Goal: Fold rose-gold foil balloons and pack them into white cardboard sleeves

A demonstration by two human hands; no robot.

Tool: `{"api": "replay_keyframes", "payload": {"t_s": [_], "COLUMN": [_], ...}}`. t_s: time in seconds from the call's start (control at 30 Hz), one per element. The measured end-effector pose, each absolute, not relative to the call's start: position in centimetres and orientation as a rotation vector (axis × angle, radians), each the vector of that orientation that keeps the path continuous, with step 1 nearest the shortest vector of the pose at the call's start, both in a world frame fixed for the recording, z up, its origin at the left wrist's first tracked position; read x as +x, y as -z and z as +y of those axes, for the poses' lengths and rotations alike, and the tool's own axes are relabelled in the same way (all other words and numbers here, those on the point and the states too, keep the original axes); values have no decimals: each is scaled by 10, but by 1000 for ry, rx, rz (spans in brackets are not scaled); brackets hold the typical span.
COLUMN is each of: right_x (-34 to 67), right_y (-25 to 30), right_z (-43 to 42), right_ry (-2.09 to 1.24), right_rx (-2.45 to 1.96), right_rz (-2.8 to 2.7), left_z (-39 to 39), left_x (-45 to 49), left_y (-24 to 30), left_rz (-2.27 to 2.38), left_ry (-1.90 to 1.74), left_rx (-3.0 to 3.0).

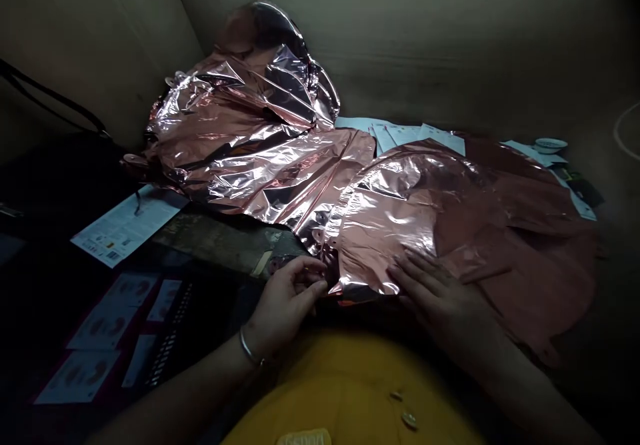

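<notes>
Smoothing a rose-gold foil balloon (390, 225) at its near edge

The right hand (437, 288) lay open and flat on the foil, holding nothing. The left hand (285, 298), fingers half curled, sat at the balloon's edge; whether it pinched the foil could not be told. A crumpled second balloon (250, 145) rose behind, against the wall (425, 45); printed leaflets (125, 225) lay leftward on the dark surface (210, 248).
</notes>
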State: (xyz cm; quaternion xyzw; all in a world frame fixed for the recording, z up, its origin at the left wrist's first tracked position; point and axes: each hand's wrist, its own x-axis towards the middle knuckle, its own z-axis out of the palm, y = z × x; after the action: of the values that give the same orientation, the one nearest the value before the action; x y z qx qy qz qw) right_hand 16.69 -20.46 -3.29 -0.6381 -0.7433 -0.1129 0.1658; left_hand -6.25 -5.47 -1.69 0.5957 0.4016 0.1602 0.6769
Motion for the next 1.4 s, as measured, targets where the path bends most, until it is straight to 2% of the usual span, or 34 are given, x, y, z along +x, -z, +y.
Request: {"api": "replay_keyframes", "payload": {"t_s": [0.27,0.4,0.63,0.77,1.03,1.2,1.23,1.3,1.37,1.4], "right_x": [146,132,132,142,151,152,151,148,145,144], "right_y": [49,54,35,31,29,50,52,52,46,41], "right_z": [-198,-196,-206,-217,-217,-218,-219,-219,-219,-219], "right_ry": [261,285,281,128,44,57,56,22,-52,-100], "right_rx": [-1898,-1914,-1991,-2064,-2087,-2021,-2012,-2023,-2032,-2021], "right_rz": [-2125,-2124,-2039,-2030,-1938,-1916,-1911,-1883,-1852,-1841], "left_z": [-74,-82,-83,-78,-76,-42,-29,-5,11,16], "left_x": [-38,-39,-42,-39,-38,-55,-51,-33,-2,15], "left_y": [17,29,34,26,11,-41,-52,-66,-62,-53], "left_rz": [798,745,710,606,720,429,355,265,81,-98], "left_ry": [-358,-386,-440,-430,-271,54,48,-198,-429,-394], "left_rx": [1250,1433,1620,1571,1469,1643,1721,1935,2190,2298]}}
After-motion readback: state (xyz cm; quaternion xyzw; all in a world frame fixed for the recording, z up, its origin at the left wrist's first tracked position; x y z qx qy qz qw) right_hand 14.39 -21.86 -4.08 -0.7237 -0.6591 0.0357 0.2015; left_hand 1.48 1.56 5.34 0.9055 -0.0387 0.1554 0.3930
